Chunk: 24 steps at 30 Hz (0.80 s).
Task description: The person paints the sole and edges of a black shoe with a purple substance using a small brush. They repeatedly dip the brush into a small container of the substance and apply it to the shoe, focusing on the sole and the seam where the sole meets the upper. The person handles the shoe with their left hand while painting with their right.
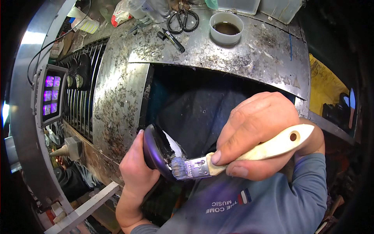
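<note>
My left hand (pixel 137 163) grips a dark shoe (pixel 152 150) whose smooth, rounded side is turned to the left. Part of its white surface shows, and my fingers beneath are hidden. In my right hand (pixel 260 134) is a flat paintbrush (pixel 272 146) with a pale wooden handle and a metal band. Its bristles touch the shoe's edge. Beyond my hands, a translucent round cup (pixel 227 38) of brown liquid stands on the metal workbench (pixel 117 101).
Black-handled scissors (pixel 182 22) and a black marker (pixel 173 41) lie on the bench. At the left, a lamp (pixel 50 94) glows purple beside a barred rack (pixel 80 102) holding dark shoes (pixel 82 72). Plastic bins (pixel 278 9) stand at the back. A yellow cloth (pixel 325 84) hangs at the right.
</note>
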{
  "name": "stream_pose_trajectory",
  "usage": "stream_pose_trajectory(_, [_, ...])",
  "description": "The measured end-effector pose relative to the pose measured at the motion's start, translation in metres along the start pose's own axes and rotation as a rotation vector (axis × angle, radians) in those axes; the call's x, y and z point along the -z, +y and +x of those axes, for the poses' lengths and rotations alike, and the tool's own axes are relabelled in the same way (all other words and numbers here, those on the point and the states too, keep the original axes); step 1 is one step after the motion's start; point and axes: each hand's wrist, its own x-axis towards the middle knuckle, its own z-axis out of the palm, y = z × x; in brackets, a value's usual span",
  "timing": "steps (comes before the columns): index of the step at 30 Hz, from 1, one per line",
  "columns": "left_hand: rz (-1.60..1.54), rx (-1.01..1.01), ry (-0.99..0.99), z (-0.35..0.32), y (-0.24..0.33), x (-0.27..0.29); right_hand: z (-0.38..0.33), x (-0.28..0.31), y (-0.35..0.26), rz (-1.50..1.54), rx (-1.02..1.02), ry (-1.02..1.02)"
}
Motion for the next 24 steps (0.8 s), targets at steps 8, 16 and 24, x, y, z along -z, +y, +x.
stream_pose_trajectory(8, [-0.345,0.157,-0.286,0.003,0.016,0.007,0.014,-0.004,0.002,-0.038,0.159,0.042])
stream_pose_trajectory(16, [-0.85,0.302,-0.461,0.008,0.027,0.018,0.031,-0.001,0.013,-0.091,0.189,0.03])
stream_pose_trajectory(24, [-1.276,0.534,-0.698,0.018,0.022,0.027,0.029,-0.007,0.03,-0.106,0.186,0.014])
